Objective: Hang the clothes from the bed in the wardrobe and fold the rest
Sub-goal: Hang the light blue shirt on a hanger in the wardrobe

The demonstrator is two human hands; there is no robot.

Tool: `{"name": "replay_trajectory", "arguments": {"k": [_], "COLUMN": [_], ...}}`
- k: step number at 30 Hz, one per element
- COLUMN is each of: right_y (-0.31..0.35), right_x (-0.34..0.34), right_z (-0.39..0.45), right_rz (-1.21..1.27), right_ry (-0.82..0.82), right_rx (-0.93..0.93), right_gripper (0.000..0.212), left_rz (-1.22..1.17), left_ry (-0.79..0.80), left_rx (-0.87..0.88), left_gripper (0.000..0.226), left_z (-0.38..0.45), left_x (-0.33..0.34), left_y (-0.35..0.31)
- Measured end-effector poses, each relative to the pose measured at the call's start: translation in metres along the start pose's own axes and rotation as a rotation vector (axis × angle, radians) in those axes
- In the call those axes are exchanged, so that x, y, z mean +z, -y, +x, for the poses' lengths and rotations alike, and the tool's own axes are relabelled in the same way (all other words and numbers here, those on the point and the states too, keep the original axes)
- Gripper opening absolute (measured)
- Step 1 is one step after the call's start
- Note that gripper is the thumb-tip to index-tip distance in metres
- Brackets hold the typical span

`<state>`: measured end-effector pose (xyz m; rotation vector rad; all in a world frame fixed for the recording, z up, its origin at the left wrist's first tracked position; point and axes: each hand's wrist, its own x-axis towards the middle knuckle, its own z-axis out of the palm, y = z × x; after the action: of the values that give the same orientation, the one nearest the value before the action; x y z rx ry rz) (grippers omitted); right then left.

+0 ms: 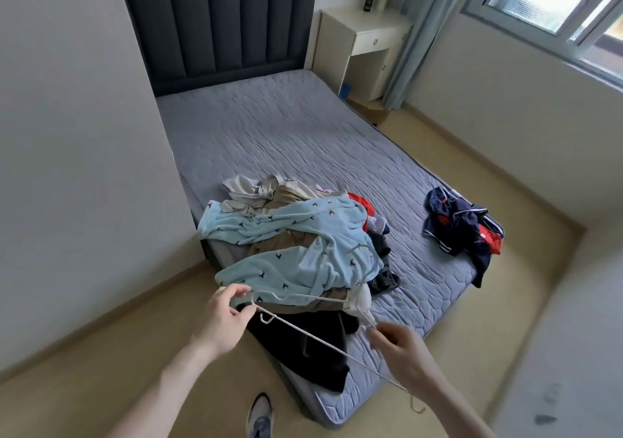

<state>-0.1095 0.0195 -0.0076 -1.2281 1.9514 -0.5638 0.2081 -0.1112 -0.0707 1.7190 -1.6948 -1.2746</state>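
A heap of clothes lies at the near left corner of the bed (276,127): a light blue patterned garment (303,242) on top, beige and grey pieces under it, a black garment (303,339) hanging over the mattress edge. A navy and red jacket (462,225) lies apart near the bed's right edge. I hold a thin white wire hanger (303,331) over the heap's near side. My left hand (224,316) pinches its left end. My right hand (401,346) grips it near the right end, where a white piece of cloth (360,301) sits.
A dark padded headboard (215,22) stands at the bed's far end. A white bedside desk (364,49) with a cup sits right of it, beside a blue curtain and window. A wall runs along the left. Beige floor surrounds the bed; my shoe (259,417) is below.
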Motion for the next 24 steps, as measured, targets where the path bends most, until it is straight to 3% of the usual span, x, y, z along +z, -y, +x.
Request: {"name": "replay_trajectory", "arguments": {"k": [12,21,24], "right_y": [-0.062,-0.128,-0.162], "right_x": [-0.075,-0.113,-0.134], "right_z": [0.090,0.198,0.238], "right_rz": [0.169,0.315,0.317], "right_ry": [-0.274,-0.276,-0.168], "right_rx": [0.233,0.384,0.366], "right_gripper": [0.038,0.036,0.039], "left_rz": [0.290,0.346,0.309], "left_ry": [0.471,0.506,0.480], "left_rx": [-0.112,-0.206,-0.302], "left_gripper": [0.026,0.036,0.039], "left_z": [0.149,0.226,0.249], "left_x": [0.109,0.229,0.281], "left_y": [-0.051,-0.088,-0.096]}}
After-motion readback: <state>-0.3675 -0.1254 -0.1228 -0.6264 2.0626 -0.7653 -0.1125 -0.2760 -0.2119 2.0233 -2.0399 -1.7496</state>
